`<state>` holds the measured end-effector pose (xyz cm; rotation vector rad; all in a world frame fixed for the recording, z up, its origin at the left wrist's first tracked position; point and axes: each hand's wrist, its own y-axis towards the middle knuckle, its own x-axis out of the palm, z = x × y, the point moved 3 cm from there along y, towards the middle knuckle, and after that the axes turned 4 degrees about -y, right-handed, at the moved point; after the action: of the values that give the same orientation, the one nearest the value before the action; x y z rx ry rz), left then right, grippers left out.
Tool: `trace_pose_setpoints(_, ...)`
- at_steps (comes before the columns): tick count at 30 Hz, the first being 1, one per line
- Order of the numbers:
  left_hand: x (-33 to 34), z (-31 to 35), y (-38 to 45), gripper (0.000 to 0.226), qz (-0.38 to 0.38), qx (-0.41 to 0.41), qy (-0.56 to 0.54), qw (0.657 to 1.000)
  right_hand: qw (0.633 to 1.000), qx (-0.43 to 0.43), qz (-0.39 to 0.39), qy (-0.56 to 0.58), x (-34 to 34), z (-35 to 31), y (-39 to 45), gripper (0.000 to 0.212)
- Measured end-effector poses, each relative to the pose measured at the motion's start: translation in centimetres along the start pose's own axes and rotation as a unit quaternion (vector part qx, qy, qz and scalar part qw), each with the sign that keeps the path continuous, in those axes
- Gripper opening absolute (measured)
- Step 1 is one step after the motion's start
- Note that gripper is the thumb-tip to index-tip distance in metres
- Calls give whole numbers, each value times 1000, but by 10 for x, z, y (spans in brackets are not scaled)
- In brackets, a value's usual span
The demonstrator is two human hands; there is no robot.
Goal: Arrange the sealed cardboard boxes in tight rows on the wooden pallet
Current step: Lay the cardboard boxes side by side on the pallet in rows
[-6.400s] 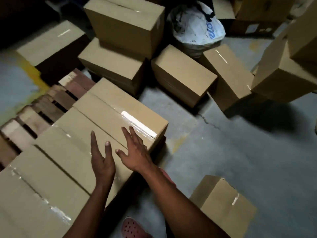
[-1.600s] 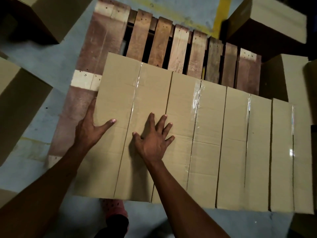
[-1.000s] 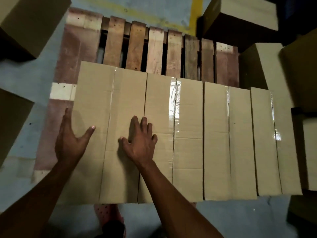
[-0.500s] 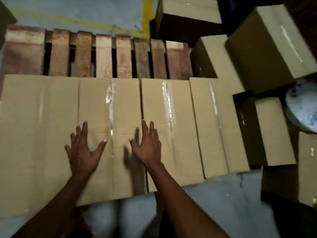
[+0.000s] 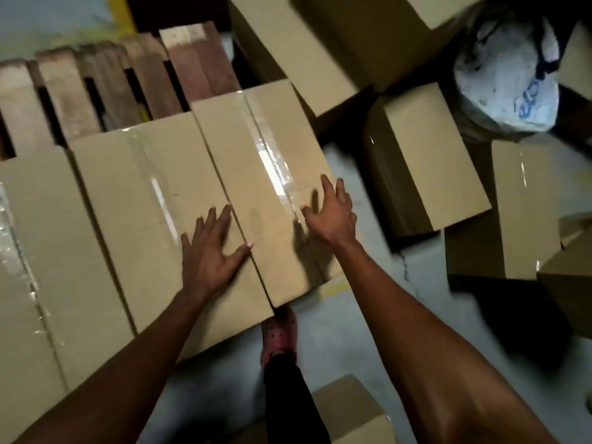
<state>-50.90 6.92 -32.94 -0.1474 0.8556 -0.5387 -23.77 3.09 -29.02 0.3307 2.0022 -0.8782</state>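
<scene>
Two hands work a row of sealed boxes on a wooden pallet (image 5: 105, 88), whose bare slats show in the upper left of the frame. The left hand (image 5: 209, 251) lies flat, fingers spread, on the second box (image 5: 160, 213) at its seam with the end box (image 5: 266, 187). The right hand (image 5: 333, 213), fingers straight and open, sits at the end box's right edge. That box closes the row; bare concrete floor (image 5: 362, 315) opens just beside it. Loose boxes (image 5: 426, 161) crowd the upper right, near a white plastic bag (image 5: 506, 75). A red shoe (image 5: 278, 334) stands at the row's near edge.
</scene>
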Motion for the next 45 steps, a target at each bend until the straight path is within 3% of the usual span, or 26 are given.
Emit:
trace_pose_setpoints(4, 37, 18, 12, 94, -31, 0, 94, 995, 997, 33, -54, 39, -8, 66, 16, 87)
trace_pose_setpoints(9, 52, 23, 13, 96, -18, -5, 147, 989, 989, -16, -118, 83, 11, 101, 10, 92)
trace_pose_setpoints(15, 67, 21, 10, 97, 7, -9, 150, 989, 988, -51, -115, 89, 26, 117, 22, 101)
trace_pose_setpoints(22, 88, 26, -8, 98, 16, -7, 137, 990, 991, -83, -69, 83, 38, 130, 7, 92)
trace_pose_setpoints(25, 92, 26, -14, 96, 15, -6, 92, 996, 990, -83, -68, 97, 39, 129, 4, 92)
trace_pose_setpoints(29, 96, 36, -16, 87, 79, -37, -71, 994, 988, -69, -70, 119, 36, 128, 5, 93)
trace_pose_setpoints(35, 96, 29, 12, 88, 192, -75, -295, 933, 983, -36, -76, 160, 22, 133, 3, 91)
trace_pose_setpoints(45, 103, 19, 1, 87, 181, -98, -266, 942, 979, -6, -74, 190, 17, 136, -3, 89)
